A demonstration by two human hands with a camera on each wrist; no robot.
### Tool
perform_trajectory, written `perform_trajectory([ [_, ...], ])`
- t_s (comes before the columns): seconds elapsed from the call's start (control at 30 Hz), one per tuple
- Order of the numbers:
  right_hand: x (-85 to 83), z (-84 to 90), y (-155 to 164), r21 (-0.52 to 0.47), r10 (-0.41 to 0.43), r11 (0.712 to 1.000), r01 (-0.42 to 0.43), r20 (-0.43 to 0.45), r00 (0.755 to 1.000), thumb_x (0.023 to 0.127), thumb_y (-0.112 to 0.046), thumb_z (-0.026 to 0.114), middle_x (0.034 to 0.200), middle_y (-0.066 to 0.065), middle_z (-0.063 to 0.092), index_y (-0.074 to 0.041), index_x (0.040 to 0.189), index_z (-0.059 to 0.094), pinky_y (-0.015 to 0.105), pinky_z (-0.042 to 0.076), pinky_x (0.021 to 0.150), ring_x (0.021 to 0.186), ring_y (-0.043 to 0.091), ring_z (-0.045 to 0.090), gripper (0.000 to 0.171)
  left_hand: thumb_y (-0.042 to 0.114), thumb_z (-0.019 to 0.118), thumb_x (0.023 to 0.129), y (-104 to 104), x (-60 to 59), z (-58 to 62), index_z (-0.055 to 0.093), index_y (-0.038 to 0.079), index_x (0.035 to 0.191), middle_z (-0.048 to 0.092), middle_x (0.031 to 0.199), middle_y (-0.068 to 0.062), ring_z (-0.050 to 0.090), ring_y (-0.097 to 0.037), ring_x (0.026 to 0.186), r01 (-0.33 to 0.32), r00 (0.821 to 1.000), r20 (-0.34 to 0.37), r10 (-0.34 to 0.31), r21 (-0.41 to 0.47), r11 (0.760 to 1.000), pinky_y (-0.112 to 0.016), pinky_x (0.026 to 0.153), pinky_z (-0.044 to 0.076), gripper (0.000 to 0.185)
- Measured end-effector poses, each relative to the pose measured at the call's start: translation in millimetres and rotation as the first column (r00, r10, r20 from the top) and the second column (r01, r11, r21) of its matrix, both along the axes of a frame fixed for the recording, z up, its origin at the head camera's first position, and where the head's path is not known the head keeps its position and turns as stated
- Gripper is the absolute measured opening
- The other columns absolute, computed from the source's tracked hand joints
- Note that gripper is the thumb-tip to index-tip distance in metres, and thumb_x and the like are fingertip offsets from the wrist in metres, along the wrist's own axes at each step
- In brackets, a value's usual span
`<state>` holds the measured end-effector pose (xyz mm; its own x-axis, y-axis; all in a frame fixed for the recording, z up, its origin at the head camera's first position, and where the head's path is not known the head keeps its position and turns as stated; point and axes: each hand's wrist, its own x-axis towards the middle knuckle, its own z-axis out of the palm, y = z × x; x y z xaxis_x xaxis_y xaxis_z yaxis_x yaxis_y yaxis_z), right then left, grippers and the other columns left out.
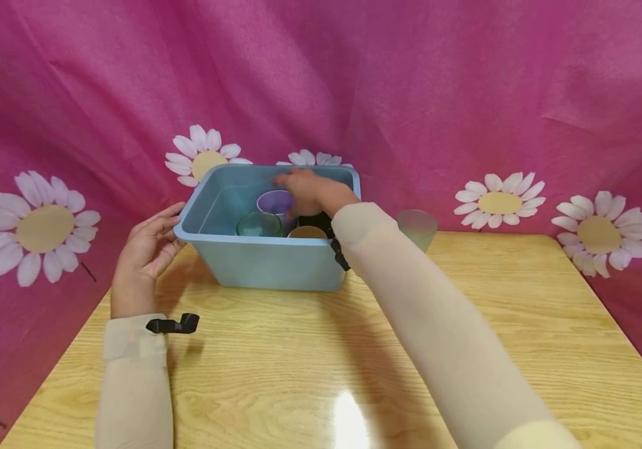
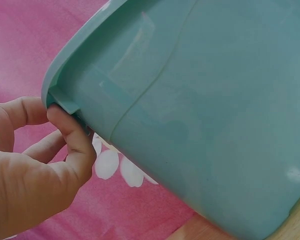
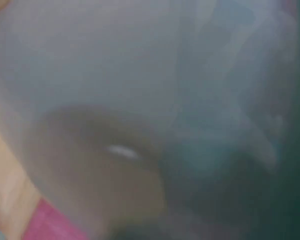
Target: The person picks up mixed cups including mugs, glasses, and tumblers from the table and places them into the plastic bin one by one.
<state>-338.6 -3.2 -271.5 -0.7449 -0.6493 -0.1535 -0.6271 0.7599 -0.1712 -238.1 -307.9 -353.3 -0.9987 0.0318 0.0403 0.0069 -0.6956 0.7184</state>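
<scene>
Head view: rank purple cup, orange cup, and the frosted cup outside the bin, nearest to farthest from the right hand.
1. purple cup: inside the blue bin, right under the right hand, apparently touching it.
2. orange cup: in the bin, nearer the front wall, beneath the wrist.
3. frosted cup: outside the bin, on the table to its right.

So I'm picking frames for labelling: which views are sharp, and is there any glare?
Head view: sharp, though the right hand over the purple cup is slightly smeared, and a bright glare patch sits on the table. Left wrist view: clear on the left hand and the bin. Right wrist view: wholly blurred, nothing identifiable.
</scene>
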Motion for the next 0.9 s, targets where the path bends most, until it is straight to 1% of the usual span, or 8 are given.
perform_trajectory([
  [0.17,3.7,11.2,7.5,0.007,0.015,1.000,-0.015,-0.034,0.999,0.097,-0.025,0.071,0.163,0.014,0.029,-0.018,0.161,0.034,0.052,0.033,0.118,0.150,0.037,0.024,0.074,-0.010,0.050,0.101,1.3,1.4,1.4,0.074,-0.005,0.113,0.072,0.104,-0.017,0.071,-0.024,0.080,-0.002,1.000,0.012,0.002,-0.001,1.000,-0.031,0.074,0.058,0.028],
  [0.33,10.2,20.5,18.2,0.004,0.053,0.999,-0.053,-0.079,0.995,0.098,-0.026,0.071,0.161,0.014,0.032,-0.016,0.160,0.036,0.050,0.030,0.120,0.150,0.035,0.026,0.072,-0.010,0.049,0.101,1.3,0.5,1.7,0.075,-0.004,0.110,0.072,0.104,-0.017,0.071,-0.024,0.080,0.000,1.000,0.020,0.000,0.003,1.000,-0.031,0.075,0.059,0.029],
  [0.43,15.1,23.4,25.6,-0.003,0.063,0.998,-0.064,-0.114,0.992,0.097,-0.027,0.072,0.159,0.014,0.035,-0.017,0.160,0.036,0.051,0.028,0.121,0.149,0.035,0.028,0.072,-0.010,0.048,0.101,1.0,0.5,1.3,0.075,-0.004,0.111,0.072,0.105,-0.017,0.071,-0.024,0.081,-0.001,1.000,0.019,0.001,0.006,1.000,-0.031,0.075,0.059,0.029],
  [0.57,18.5,24.3,35.4,0.002,0.052,0.999,-0.052,-0.146,0.988,0.098,-0.030,0.071,0.156,0.014,0.037,-0.020,0.160,0.035,0.055,0.030,0.118,0.146,0.037,0.031,0.072,-0.010,0.048,0.101,0.3,0.8,0.7,0.075,-0.004,0.112,0.071,0.106,-0.017,0.070,-0.024,0.081,-0.002,1.000,0.017,0.002,0.002,1.000,-0.031,0.075,0.059,0.029],
  [0.7,21.0,24.8,47.7,-0.019,0.035,0.999,-0.039,-0.146,0.989,0.099,-0.031,0.069,0.159,0.014,0.035,-0.022,0.161,0.034,0.059,0.032,0.116,0.146,0.037,0.029,0.072,-0.010,0.048,0.101,-0.1,0.3,0.2,0.074,-0.005,0.114,0.069,0.107,-0.016,0.070,-0.024,0.080,-0.005,1.000,0.020,0.005,-0.002,1.000,-0.031,0.074,0.059,0.029],
  [0.9,24.6,25.0,69.8,-0.046,0.041,0.998,-0.049,-0.169,0.985,0.100,-0.031,0.068,0.160,0.016,0.032,-0.022,0.161,0.033,0.060,0.034,0.114,0.143,0.037,0.031,0.071,-0.010,0.047,0.102,0.0,-0.2,0.0,0.074,-0.004,0.113,0.070,0.104,-0.016,0.070,-0.024,0.079,-0.003,1.000,0.019,0.003,0.000,1.000,-0.031,0.073,0.059,0.030],
])
